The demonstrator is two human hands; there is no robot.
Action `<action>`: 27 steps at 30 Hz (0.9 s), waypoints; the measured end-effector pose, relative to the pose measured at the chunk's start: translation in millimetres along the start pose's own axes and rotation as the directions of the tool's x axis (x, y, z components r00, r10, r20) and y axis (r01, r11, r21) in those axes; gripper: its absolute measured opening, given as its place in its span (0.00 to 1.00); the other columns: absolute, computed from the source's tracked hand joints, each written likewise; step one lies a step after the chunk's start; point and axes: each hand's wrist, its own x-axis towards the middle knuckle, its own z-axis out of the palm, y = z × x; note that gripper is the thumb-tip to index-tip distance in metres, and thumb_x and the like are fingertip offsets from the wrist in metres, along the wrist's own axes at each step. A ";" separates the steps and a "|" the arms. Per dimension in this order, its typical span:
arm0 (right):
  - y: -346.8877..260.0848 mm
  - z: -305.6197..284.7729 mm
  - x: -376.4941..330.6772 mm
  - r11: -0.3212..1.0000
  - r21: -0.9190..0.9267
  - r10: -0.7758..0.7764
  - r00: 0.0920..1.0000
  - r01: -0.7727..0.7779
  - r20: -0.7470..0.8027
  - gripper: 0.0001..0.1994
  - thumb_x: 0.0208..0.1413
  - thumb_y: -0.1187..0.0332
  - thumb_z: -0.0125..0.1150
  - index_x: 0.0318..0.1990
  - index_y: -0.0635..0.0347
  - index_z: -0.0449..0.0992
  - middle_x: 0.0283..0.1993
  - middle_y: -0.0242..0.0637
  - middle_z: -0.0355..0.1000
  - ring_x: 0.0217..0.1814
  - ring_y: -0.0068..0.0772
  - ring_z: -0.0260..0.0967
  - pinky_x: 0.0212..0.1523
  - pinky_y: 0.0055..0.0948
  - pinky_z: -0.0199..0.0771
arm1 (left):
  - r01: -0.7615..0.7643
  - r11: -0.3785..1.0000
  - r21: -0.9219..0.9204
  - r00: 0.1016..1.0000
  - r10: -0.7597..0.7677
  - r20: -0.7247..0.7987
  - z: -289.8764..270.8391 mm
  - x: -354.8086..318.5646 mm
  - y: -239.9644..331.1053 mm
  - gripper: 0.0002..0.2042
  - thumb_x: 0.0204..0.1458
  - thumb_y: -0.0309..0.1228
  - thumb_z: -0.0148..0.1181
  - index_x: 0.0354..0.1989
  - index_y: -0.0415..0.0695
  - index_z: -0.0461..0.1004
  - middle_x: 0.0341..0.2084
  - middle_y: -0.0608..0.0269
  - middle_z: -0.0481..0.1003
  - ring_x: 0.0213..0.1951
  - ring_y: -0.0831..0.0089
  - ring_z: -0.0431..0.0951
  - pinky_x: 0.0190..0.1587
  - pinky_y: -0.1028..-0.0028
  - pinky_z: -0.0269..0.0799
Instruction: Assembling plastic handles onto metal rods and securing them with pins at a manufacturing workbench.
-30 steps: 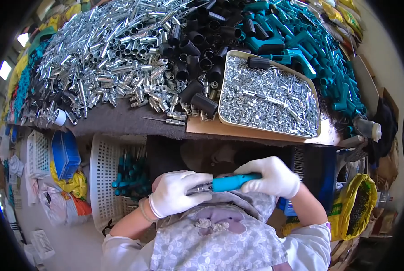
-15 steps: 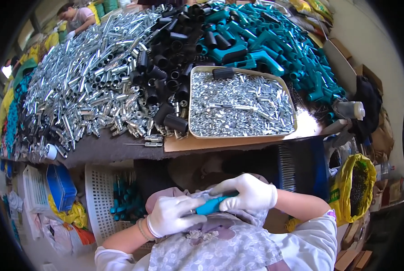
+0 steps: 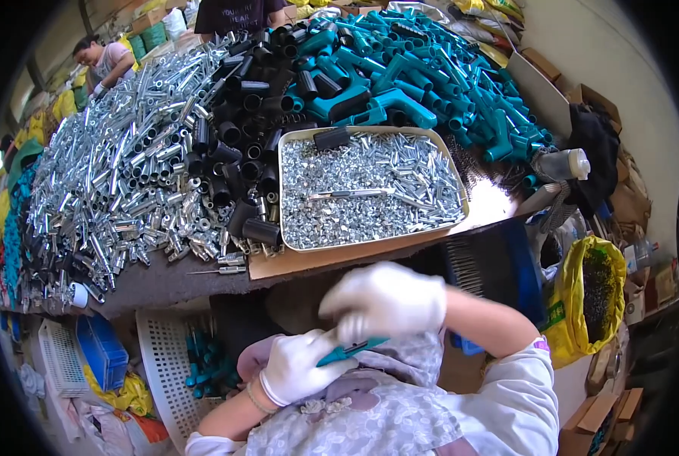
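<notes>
Well left of the fingers of the white-gloved left hand [image 3: 297, 370] we see a blue plastic bin [image 3: 104, 353]; ahead-left of those fingers, a big heap of silver metal tubular parts [image 3: 126, 182]. Closer on their left: a white perforated plastic basket [image 3: 161, 372] holding teal plastic parts [image 3: 201, 366]. Ahead of them, we note black plastic sleeves [image 3: 225, 152]. Left fingers are wrapped round a teal elongated plastic piece [image 3: 354, 350], which sticks out rightward from the grip, low over the patterned grey apron [image 3: 354, 429]. Beyond both hands' fingers sits a cream-rimmed shallow tray [image 3: 281, 194] of small silver metal bits [image 3: 354, 213]. White-gloved right hand [image 3: 389, 300] is motion-blurred, fingers curled down just above the piece; we can't tell if they touch it or pinch anything. Farther beyond those fingers, teal pistol-shaped plastic housings [image 3: 430, 91] are piled; well right of them, a yellow woven sack [image 3: 567, 334].
</notes>
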 end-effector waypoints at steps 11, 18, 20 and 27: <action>124.0 -109.2 37.5 0.434 -0.567 0.323 0.708 -0.700 -0.628 0.10 0.50 0.63 0.60 0.30 0.54 0.85 0.34 0.47 0.81 0.40 0.51 0.79 0.46 0.44 0.78 | 0.164 0.984 -0.077 0.977 -0.172 -0.122 -9.4 -1.6 0.0 0.24 0.43 0.37 0.76 0.50 0.44 0.80 0.29 0.56 0.81 0.26 0.59 0.82 0.29 0.67 0.78; 2.9 -46.2 25.5 0.973 -0.126 0.152 0.947 -0.194 -0.284 0.06 0.51 0.68 0.65 0.35 0.59 0.83 0.34 0.44 0.78 0.38 0.48 0.78 0.43 0.40 0.78 | 0.241 0.970 -0.030 0.958 -0.242 -0.151 -11.3 -20.1 -18.4 0.22 0.43 0.37 0.75 0.48 0.47 0.80 0.29 0.58 0.81 0.28 0.59 0.82 0.30 0.65 0.78; 2.1 -3.9 18.7 0.987 -0.134 -0.100 0.989 0.085 -0.107 0.04 0.51 0.68 0.65 0.33 0.53 0.83 0.35 0.37 0.76 0.42 0.45 0.75 0.44 0.40 0.76 | 0.235 0.971 -0.031 0.962 -0.237 -0.135 -11.3 -21.4 -20.3 0.23 0.43 0.38 0.75 0.49 0.47 0.79 0.29 0.58 0.81 0.28 0.59 0.83 0.30 0.65 0.78; -1.1 39.0 28.8 0.870 -0.355 -0.368 0.930 0.342 -0.007 0.05 0.47 0.65 0.63 0.27 0.54 0.76 0.30 0.35 0.68 0.34 0.41 0.70 0.34 0.40 0.72 | 0.252 0.968 0.000 0.963 -0.251 -0.098 -14.9 -29.2 -18.3 0.23 0.44 0.39 0.74 0.49 0.47 0.79 0.28 0.58 0.80 0.28 0.59 0.83 0.30 0.64 0.78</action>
